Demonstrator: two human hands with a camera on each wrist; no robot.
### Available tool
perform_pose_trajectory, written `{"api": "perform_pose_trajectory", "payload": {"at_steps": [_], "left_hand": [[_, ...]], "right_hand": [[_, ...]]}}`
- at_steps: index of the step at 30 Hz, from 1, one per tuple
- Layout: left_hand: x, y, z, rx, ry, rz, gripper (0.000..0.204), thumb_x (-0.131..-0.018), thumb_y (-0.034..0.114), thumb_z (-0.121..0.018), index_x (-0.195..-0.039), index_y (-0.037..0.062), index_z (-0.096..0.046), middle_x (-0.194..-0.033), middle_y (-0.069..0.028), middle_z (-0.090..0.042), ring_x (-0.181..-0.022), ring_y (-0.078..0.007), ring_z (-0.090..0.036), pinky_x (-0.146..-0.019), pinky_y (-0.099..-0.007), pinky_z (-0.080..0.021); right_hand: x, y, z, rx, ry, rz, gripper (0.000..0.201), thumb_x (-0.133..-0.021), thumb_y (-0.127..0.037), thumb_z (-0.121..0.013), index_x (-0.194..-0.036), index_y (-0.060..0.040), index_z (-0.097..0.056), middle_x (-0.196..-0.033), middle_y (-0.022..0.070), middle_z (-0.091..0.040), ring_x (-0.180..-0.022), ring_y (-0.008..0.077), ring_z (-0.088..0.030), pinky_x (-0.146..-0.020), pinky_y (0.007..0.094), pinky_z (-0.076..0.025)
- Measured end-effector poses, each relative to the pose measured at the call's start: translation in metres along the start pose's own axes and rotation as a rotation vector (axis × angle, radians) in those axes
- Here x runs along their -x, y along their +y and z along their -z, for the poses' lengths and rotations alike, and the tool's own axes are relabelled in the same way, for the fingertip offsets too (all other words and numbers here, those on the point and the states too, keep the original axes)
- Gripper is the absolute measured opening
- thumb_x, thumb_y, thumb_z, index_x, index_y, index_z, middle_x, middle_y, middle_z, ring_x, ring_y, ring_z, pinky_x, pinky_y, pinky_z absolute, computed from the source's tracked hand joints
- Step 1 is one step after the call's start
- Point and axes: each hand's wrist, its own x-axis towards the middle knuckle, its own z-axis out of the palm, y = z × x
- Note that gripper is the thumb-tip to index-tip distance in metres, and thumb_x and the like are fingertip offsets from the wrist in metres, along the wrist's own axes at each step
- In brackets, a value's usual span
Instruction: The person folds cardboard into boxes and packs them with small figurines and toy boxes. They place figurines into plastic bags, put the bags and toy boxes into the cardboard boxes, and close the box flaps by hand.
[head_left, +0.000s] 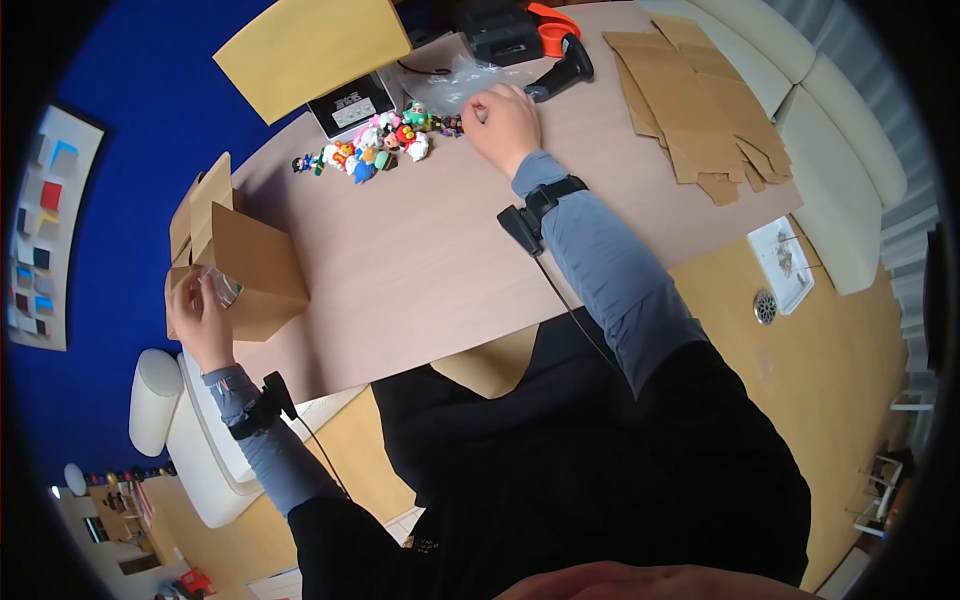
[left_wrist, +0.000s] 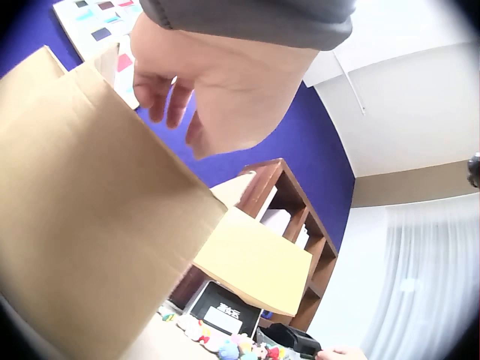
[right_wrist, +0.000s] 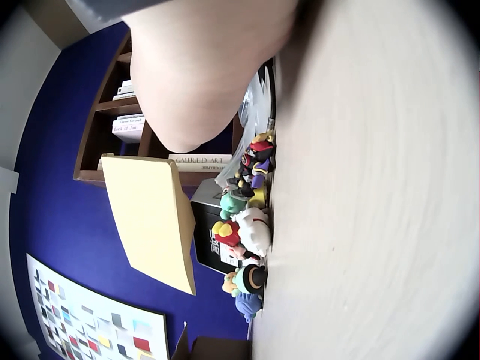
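Note:
My left hand point(head_left: 203, 318) hovers at the opening of a brown cardboard box point(head_left: 262, 270), fingers loosely bent. Something clear and shiny point(head_left: 230, 292) shows right beside those fingers. In the left wrist view the hand point(left_wrist: 217, 94) is above the box's side point(left_wrist: 97, 195), with no object visible in it. My right hand point(head_left: 505, 128) is low over the table at the right end of a cluster of small colourful figurines point(head_left: 380, 145), its fingers curled. I cannot tell whether it holds one. The right wrist view shows its heel point(right_wrist: 202, 82) but hides the fingertips; dark figurines point(right_wrist: 256, 161) stand close by.
A yellow board-like panel point(head_left: 315, 55) rises behind the figurines, over a black box point(head_left: 350, 105). Clear plastic wrap point(head_left: 455, 85) and a black handheld scanner point(head_left: 565, 70) lie behind my right hand. Flattened cardboard point(head_left: 690, 105) covers the table's right side point(head_left: 400, 260).

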Motion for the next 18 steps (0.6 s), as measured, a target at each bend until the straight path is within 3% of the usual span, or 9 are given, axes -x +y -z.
{"api": "perform_pose_trajectory", "payload": {"at_steps": [3, 5, 7, 8, 9, 10, 11, 13, 18], "left_hand": [[-0.002, 0.051, 0.004, 0.195, 0.126, 0.000, 0.013, -0.097, 0.012, -0.068, -0.104, 0.0019, -0.071, -0.096, -0.0041, -0.067, -0.082, -0.0136, -0.063, -0.072, -0.0254, -0.049], [0.004, 0.085, -0.007, 0.356, 0.123, -0.022, 0.007, -0.095, 0.007, -0.069, -0.100, 0.0015, -0.069, -0.096, -0.0036, -0.067, -0.080, -0.0116, -0.061, -0.069, -0.0242, -0.047], [0.009, 0.116, -0.024, 0.495, -0.003, -0.150, 0.006, -0.094, 0.004, -0.070, -0.099, 0.0015, -0.069, -0.096, -0.0028, -0.067, -0.078, -0.0095, -0.058, -0.068, -0.0234, -0.046], [0.011, 0.129, -0.039, 0.583, -0.075, -0.168, 0.006, -0.093, 0.003, -0.071, -0.099, 0.0013, -0.069, -0.095, -0.0026, -0.067, -0.077, -0.0087, -0.057, -0.068, -0.0229, -0.045], [0.015, 0.140, -0.058, 0.671, -0.149, -0.187, 0.007, -0.092, 0.001, -0.071, -0.098, 0.0012, -0.069, -0.094, -0.0023, -0.067, -0.075, -0.0078, -0.056, -0.067, -0.0224, -0.045], [0.018, 0.146, -0.076, 0.710, -0.243, -0.153, 0.007, -0.092, 0.002, -0.071, -0.099, 0.0011, -0.069, -0.093, -0.0018, -0.067, -0.076, -0.0070, -0.056, -0.068, -0.0221, -0.045], [0.022, 0.151, -0.095, 0.749, -0.338, -0.119, 0.007, -0.092, 0.003, -0.072, -0.099, 0.0010, -0.070, -0.092, -0.0013, -0.067, -0.076, -0.0061, -0.056, -0.068, -0.0218, -0.045], [0.035, 0.168, -0.132, 0.950, -0.450, 0.180, 0.008, -0.093, 0.005, -0.073, -0.100, 0.0012, -0.071, -0.090, 0.0002, -0.068, -0.077, -0.0052, -0.057, -0.070, -0.0206, -0.045], [0.043, 0.189, -0.184, 1.246, -0.570, 0.403, 0.009, -0.094, 0.008, -0.072, -0.101, 0.0025, -0.071, -0.090, 0.0020, -0.068, -0.079, -0.0040, -0.057, -0.071, -0.0189, -0.045]], "right_hand": [[0.000, -0.004, 0.002, -0.002, -0.049, 0.041, 0.011, -0.083, -0.022, -0.072, -0.081, -0.0117, -0.075, -0.089, 0.0058, -0.068, -0.096, 0.0307, -0.061, -0.086, 0.0420, -0.047], [0.002, -0.006, 0.001, -0.027, -0.112, 0.056, 0.010, -0.083, -0.023, -0.072, -0.082, -0.0132, -0.076, -0.093, 0.0047, -0.068, -0.101, 0.0295, -0.061, -0.089, 0.0416, -0.046], [0.004, -0.006, -0.004, -0.080, -0.186, 0.134, 0.012, -0.083, -0.027, -0.072, -0.087, -0.0188, -0.080, -0.110, 0.0054, -0.069, -0.115, 0.0278, -0.058, -0.099, 0.0417, -0.043], [0.005, -0.006, -0.005, -0.079, -0.190, 0.137, 0.012, -0.083, -0.027, -0.072, -0.087, -0.0188, -0.080, -0.110, 0.0054, -0.069, -0.115, 0.0278, -0.058, -0.099, 0.0417, -0.043], [0.007, -0.006, -0.005, -0.063, -0.237, 0.158, 0.016, -0.086, -0.028, -0.071, -0.096, -0.0203, -0.080, -0.121, 0.0058, -0.066, -0.123, 0.0293, -0.054, -0.104, 0.0438, -0.039], [0.008, -0.006, -0.006, -0.046, -0.283, 0.180, 0.021, -0.088, -0.030, -0.070, -0.104, -0.0218, -0.080, -0.133, 0.0062, -0.063, -0.130, 0.0308, -0.050, -0.110, 0.0459, -0.036], [0.009, -0.005, -0.009, -0.045, -0.286, 0.183, 0.021, -0.088, -0.030, -0.070, -0.104, -0.0218, -0.080, -0.133, 0.0062, -0.063, -0.130, 0.0308, -0.050, -0.110, 0.0459, -0.036], [0.013, -0.001, -0.014, 0.013, -0.384, 0.227, 0.030, -0.091, -0.033, -0.067, -0.118, -0.0246, -0.077, -0.144, 0.0066, -0.058, -0.139, 0.0328, -0.044, -0.115, 0.0473, -0.030], [0.013, 0.001, -0.019, 0.008, -0.451, 0.203, 0.037, -0.093, -0.033, -0.067, -0.126, -0.0183, -0.073, -0.146, 0.0065, -0.058, -0.141, 0.0316, -0.044, -0.116, 0.0472, -0.028]]}}
